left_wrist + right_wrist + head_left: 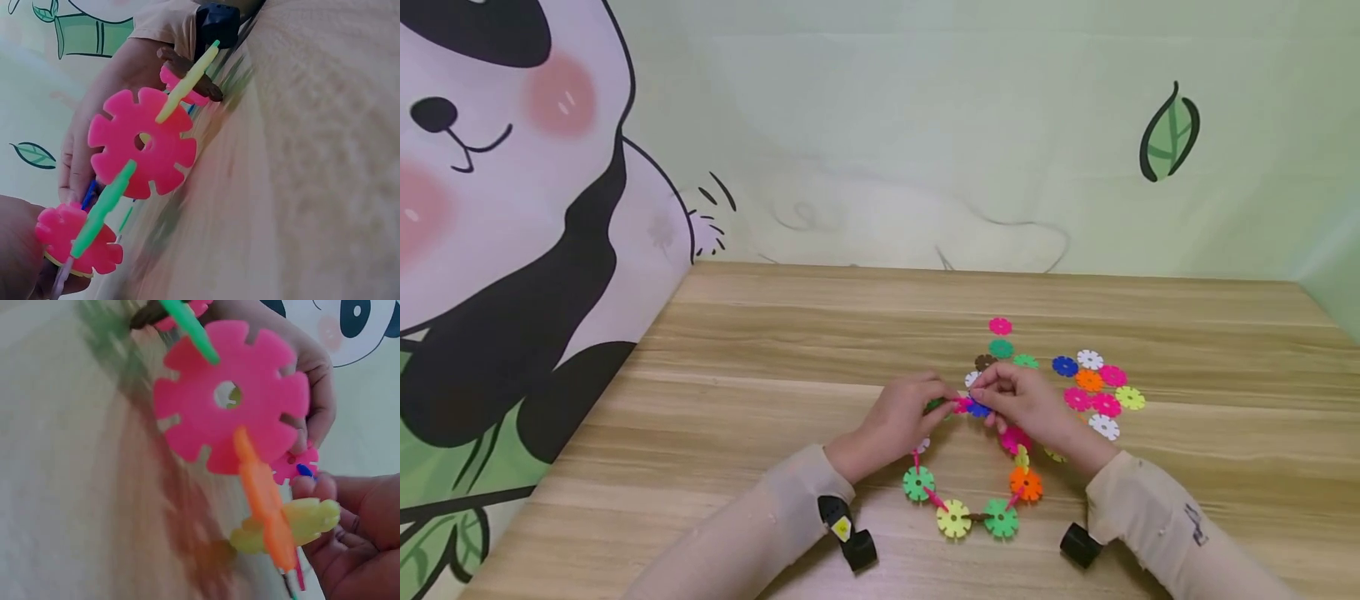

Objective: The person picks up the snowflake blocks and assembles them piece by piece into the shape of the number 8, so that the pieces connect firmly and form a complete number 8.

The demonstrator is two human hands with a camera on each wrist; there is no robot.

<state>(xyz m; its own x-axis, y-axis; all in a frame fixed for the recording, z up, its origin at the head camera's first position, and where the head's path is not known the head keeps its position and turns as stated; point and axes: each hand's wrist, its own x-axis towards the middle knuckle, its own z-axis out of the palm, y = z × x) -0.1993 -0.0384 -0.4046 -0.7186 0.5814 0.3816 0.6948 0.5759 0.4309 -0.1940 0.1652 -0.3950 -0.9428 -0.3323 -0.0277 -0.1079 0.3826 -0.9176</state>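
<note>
In the head view a chain of slotted plastic discs curves over the table below both hands, with a green disc (918, 483), a yellow disc (954, 519) and an orange disc (1026, 483) among its links. My left hand (887, 421) pinches a small pink disc (961, 406) at the chain's upper side. Against it sits a blue disc (977, 408), which my right hand (1033, 408) pinches between thumb and fingers. The right wrist view shows the blue edge right at the pink disc (287, 470). A large pink disc (231, 400) of the chain stands close to that camera.
Loose discs lie beyond my right hand, among them an orange disc (1089, 380) and a white disc (1104, 427). Farther back are a pink disc (1000, 326) and a teal disc (1001, 348). A painted wall (880, 142) rises behind the wooden table (775, 333).
</note>
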